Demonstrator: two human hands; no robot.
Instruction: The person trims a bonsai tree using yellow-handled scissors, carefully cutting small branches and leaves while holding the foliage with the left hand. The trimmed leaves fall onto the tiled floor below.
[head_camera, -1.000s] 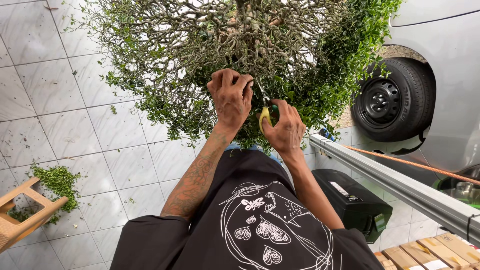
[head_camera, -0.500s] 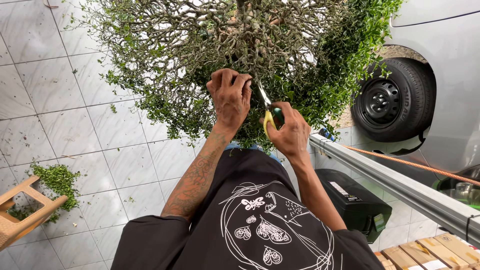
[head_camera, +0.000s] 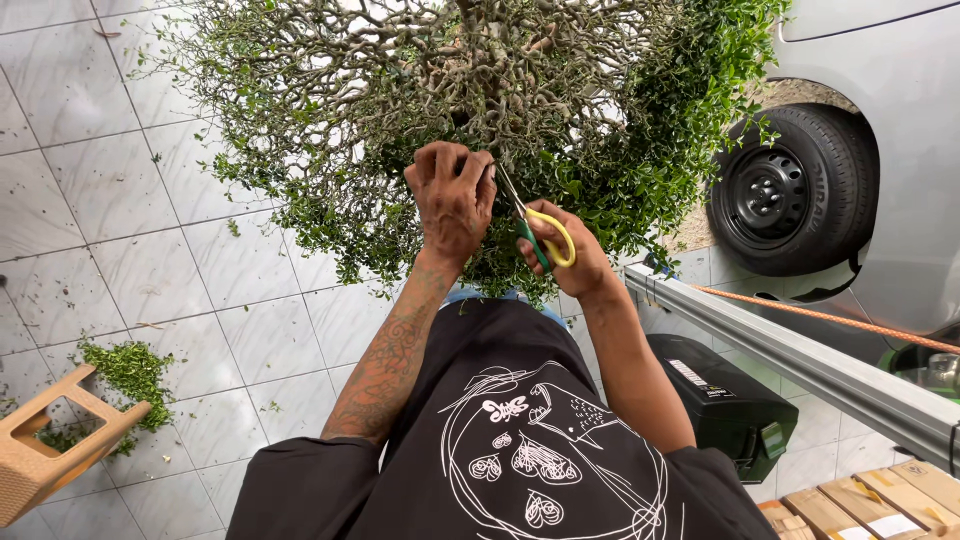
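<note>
Right hand: the right hand (head_camera: 572, 262) is wrapping its fingers through the yellow loops of a pair of scissors (head_camera: 532, 222), pinching the handles; the hand is sitting just below and right of the blades
Scissors: the thin metal blades are pointing up and left, slanting into the twigs, their tips lying right beside the left hand's fingers; whether the blades are parted or closed is too fine to tell; the handles are smooth yellow with green on the shank
Left hand: the left hand (head_camera: 452, 198) is curling closed around a clump of twigs at the lower edge of the shrub, knuckles facing the camera; the forearm below it is bearing dark tattoo marks
Shrub: the shrub (head_camera: 420, 90) is spreading wide above both hands, its inner part bare, grey, tangled and wiry, its outer fringe thick with tiny glossy green leaves
Floor: pale square floor tiles (head_camera: 120, 200) are lying under it, speckled with clippings; a heap of green trimmings (head_camera: 128, 368) is lying by a tan wooden stool (head_camera: 55, 455)
Right side: a car wheel (head_camera: 790, 190) with black rim, a grey metal rail (head_camera: 800, 365) and a black box (head_camera: 725, 405) are standing well apart from the hands
</note>
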